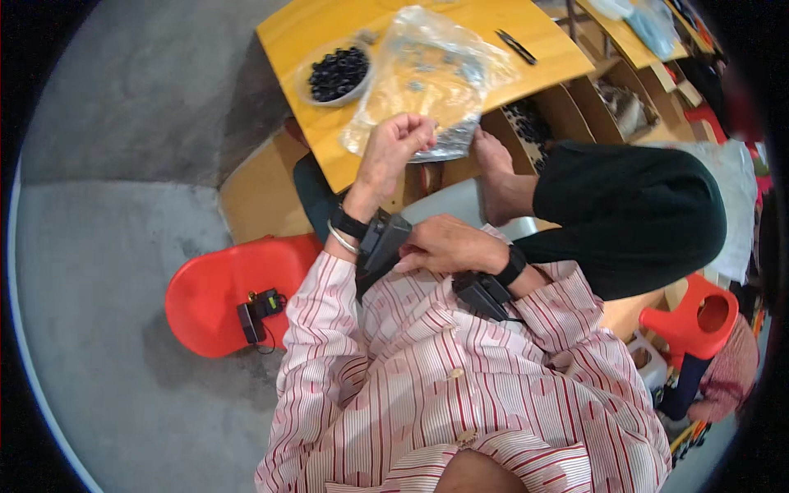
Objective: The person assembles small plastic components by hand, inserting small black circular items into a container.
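Note:
My left hand [399, 148] is raised over the near edge of the yellow table [316, 20], its fingers curled and pinched together. Whatever may be between the fingertips is too small to make out. Just beyond it, a clear plastic bag [444, 49] lies spread, with small greyish pieces on or in it, and its near end hangs over the edge. My right hand [456, 244] is low over my lap, fingers curled, fingertips partly hidden behind the black device [386, 238] on my left wrist. A round clear bowl [333, 101] of small black ring-like parts stands left of the bag.
Black snips or tweezers [516, 47] lie at the table's right. Below are cardboard compartments [567, 115], some with black parts. A bare foot [497, 177] rests near the table edge. Left stands a red chair [214, 287] holding a small black device [251, 322]; a red stool [699, 312] is right.

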The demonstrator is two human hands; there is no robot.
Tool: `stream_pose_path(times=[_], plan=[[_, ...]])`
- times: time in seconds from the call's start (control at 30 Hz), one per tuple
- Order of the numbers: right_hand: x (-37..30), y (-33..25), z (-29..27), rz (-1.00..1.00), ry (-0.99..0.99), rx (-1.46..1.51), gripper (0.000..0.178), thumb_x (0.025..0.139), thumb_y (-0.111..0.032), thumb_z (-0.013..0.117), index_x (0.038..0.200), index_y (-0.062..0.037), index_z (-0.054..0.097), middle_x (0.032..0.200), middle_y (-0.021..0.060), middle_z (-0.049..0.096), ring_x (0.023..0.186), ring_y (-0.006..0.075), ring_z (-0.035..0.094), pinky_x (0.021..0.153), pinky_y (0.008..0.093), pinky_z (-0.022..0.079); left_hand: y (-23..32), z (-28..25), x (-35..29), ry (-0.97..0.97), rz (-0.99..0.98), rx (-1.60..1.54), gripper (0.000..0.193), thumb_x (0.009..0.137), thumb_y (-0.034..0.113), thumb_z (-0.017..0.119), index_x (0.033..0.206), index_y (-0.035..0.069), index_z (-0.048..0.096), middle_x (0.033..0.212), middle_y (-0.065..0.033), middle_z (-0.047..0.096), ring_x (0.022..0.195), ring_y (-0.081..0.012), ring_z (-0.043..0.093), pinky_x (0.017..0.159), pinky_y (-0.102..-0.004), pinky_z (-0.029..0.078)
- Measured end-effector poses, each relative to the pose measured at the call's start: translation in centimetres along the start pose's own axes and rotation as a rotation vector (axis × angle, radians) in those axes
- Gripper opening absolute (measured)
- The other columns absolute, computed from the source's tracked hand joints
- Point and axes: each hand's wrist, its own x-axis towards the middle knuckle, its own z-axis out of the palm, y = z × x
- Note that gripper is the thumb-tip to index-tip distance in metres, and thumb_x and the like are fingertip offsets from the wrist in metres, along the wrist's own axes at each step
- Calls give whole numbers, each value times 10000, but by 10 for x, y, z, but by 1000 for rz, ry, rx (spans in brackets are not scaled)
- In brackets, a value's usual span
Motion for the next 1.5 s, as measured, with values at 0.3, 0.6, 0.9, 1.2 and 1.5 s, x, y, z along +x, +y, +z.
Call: stream_pose_path(times=[0.3, 0.6, 0.9, 1.2, 1.5], plan=[[4, 0, -1, 37, 35, 65, 317, 819, -350, 649, 854, -34, 654, 742, 170, 642, 759, 352, 628, 674, 425, 472, -13, -43, -34, 181, -24, 83, 176, 902, 154, 600, 959, -11, 624, 811, -17, 628, 742, -67, 570, 692, -205, 460], [2, 5, 0, 37, 11, 49, 341, 831, -364, 633, 865, -24, 641, 786, 172, 645, 789, 350, 628, 694, 424, 473, 10, -90, 9, 550, 228, 677, 161, 836, 179, 639, 899, 33, 668, 814, -77, 681, 724, -180, 644, 675, -292, 499], [1, 9, 4, 53, 19, 66, 347, 831, -374, 625, 852, -28, 650, 777, 173, 645, 782, 346, 631, 696, 421, 474, 19, -131, 84, 453, 129, 1345, 297, 758, 159, 672, 1054, 132, 676, 998, -143, 667, 992, -328, 608, 840, -415, 469], [4, 8, -1, 102, 11, 64, 350, 821, -375, 637, 830, -26, 659, 738, 163, 643, 753, 327, 635, 676, 414, 475, 23, -125, 91, 409, 44, 1446, 279, 742, 119, 625, 1019, 108, 662, 1006, -133, 675, 1012, -319, 605, 856, -437, 394], [22, 17, -20, 75, 250, -95, 279, 840, -324, 628, 854, -46, 651, 744, 166, 636, 731, 331, 634, 648, 407, 488, 20, -125, 83, 537, 196, 1362, 219, 760, 137, 626, 971, 86, 655, 961, -127, 657, 970, -317, 590, 835, -428, 399]])
